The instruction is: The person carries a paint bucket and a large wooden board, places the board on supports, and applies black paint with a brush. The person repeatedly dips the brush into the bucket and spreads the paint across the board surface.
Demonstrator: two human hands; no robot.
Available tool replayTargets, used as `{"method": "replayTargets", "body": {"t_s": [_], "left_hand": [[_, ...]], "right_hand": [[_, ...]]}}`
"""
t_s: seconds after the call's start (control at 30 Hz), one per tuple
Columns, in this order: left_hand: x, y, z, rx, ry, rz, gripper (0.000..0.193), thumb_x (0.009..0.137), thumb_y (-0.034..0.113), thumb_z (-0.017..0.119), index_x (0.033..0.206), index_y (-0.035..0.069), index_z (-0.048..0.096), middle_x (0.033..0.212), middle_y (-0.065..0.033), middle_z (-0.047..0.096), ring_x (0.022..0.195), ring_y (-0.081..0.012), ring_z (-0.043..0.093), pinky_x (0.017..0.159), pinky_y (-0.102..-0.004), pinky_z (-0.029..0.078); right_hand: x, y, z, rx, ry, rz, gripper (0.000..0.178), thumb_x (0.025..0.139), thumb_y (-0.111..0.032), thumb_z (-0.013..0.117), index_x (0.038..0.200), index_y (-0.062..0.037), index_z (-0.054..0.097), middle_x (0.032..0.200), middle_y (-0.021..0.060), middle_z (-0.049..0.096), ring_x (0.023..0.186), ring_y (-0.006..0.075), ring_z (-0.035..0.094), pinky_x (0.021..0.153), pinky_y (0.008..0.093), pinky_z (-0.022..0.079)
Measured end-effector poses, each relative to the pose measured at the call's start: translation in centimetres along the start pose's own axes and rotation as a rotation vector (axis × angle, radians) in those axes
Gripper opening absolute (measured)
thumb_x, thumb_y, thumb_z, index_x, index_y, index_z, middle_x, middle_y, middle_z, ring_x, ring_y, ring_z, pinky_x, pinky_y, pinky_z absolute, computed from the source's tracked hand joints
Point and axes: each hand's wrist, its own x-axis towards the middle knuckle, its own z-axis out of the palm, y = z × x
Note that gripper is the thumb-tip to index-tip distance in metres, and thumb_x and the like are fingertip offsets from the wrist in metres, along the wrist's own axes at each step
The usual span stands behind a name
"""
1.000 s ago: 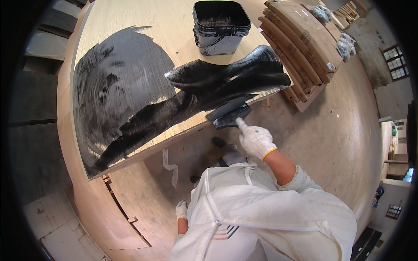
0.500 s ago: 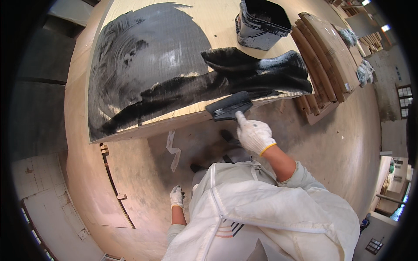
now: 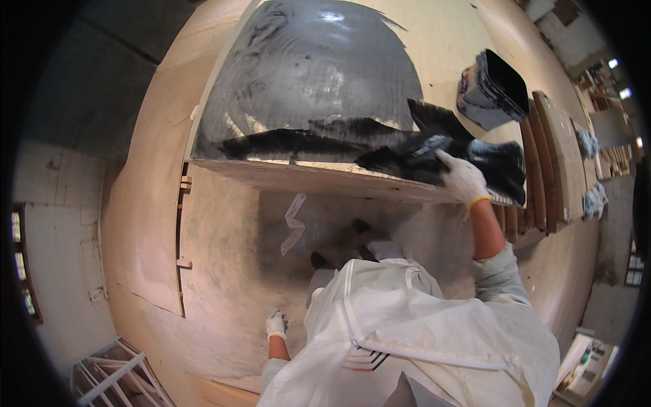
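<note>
My right hand point(image 3: 466, 179), in a white knit glove with a yellow cuff, grips a wide black scraper point(image 3: 427, 145). Its blade lies on the wet black coating point(image 3: 498, 159) near the front edge of a pale wooden panel point(image 3: 444, 30). Left of the scraper, a broad patch of the panel is smeared with thinner grey-black coating point(image 3: 319, 68). Behind the wet coating stands a square bucket point(image 3: 481, 102), dark inside and streaked with black. My left hand point(image 3: 276, 324), also gloved, hangs low by my side with its fingers loosely apart and nothing visible in it.
Brown boards point(image 3: 559, 156) lean in a stack beyond the panel's right end. A crumpled pale strip point(image 3: 293, 224) lies on the floor below the front edge. A slatted frame point(image 3: 115, 373) is at the lower left.
My right hand and the scraper have gone from beyond the front edge onto the wet coating. Coating now covers more of the front strip. The view has shifted; my left hand still hangs low.
</note>
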Motion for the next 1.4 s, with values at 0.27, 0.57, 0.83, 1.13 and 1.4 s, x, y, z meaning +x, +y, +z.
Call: {"method": "replayTargets", "body": {"t_s": [0.27,0.57,0.83,1.13,1.4], "left_hand": [[-4.0,-1.8,9.4,-0.205,0.050,-0.010,0.024,0.101,0.025,0.062,0.111,0.008,0.073,0.087,-0.0078,0.069,0.060,-0.0191,0.065,0.051,-0.0353,0.052],[-13.0,-0.7,18.6,-0.044,0.176,0.215,0.039,0.103,0.023,0.059,0.133,0.000,0.069,0.116,-0.0159,0.076,0.102,-0.0200,0.071,0.094,-0.0322,0.056],[-18.4,-12.6,21.4,-0.397,0.250,-0.114,0.039,0.099,0.022,0.062,0.131,0.000,0.070,0.103,-0.0103,0.076,0.074,-0.0174,0.068,0.067,-0.0332,0.056],[-20.6,-13.5,24.0,-0.572,0.330,-0.172,0.036,0.101,0.020,0.064,0.130,0.001,0.071,0.101,-0.0094,0.075,0.068,-0.0170,0.066,0.062,-0.0306,0.054],[-17.7,-10.6,21.2,-0.464,0.288,-0.156,0.035,0.103,0.019,0.061,0.131,0.001,0.070,0.103,-0.0067,0.075,0.074,-0.0154,0.067,0.064,-0.0293,0.054]], "right_hand": [[7.3,2.7,-3.4,-0.209,-0.142,-0.496,0.057,0.092,-0.019,0.068,0.148,-0.0256,0.061,0.104,0.0180,0.074,0.098,0.0393,0.071,0.086,0.0495,0.056],[18.3,-14.9,-3.9,-0.400,-0.159,-1.030,0.053,0.092,-0.016,0.062,0.140,-0.0358,0.069,0.104,0.0139,0.072,0.098,0.0343,0.072,0.083,0.0470,0.058],[26.3,-33.4,-3.9,-0.419,-0.061,-1.218,0.046,0.089,-0.024,0.069,0.133,-0.0368,0.074,0.111,0.0098,0.079,0.099,0.0318,0.075,0.088,0.0419,0.059],[28.1,-40.6,-5.7,-0.657,-0.199,-1.416,0.053,0.089,-0.020,0.078,0.137,-0.0393,0.070,0.126,0.0076,0.076,0.112,0.0308,0.072,0.098,0.0392,0.056],[29.7,-43.6,-5.2,-0.592,-0.170,-1.478,0.057,0.086,-0.009,0.076,0.136,-0.0358,0.072,0.118,0.0073,0.078,0.103,0.0311,0.073,0.094,0.0391,0.058]]}}
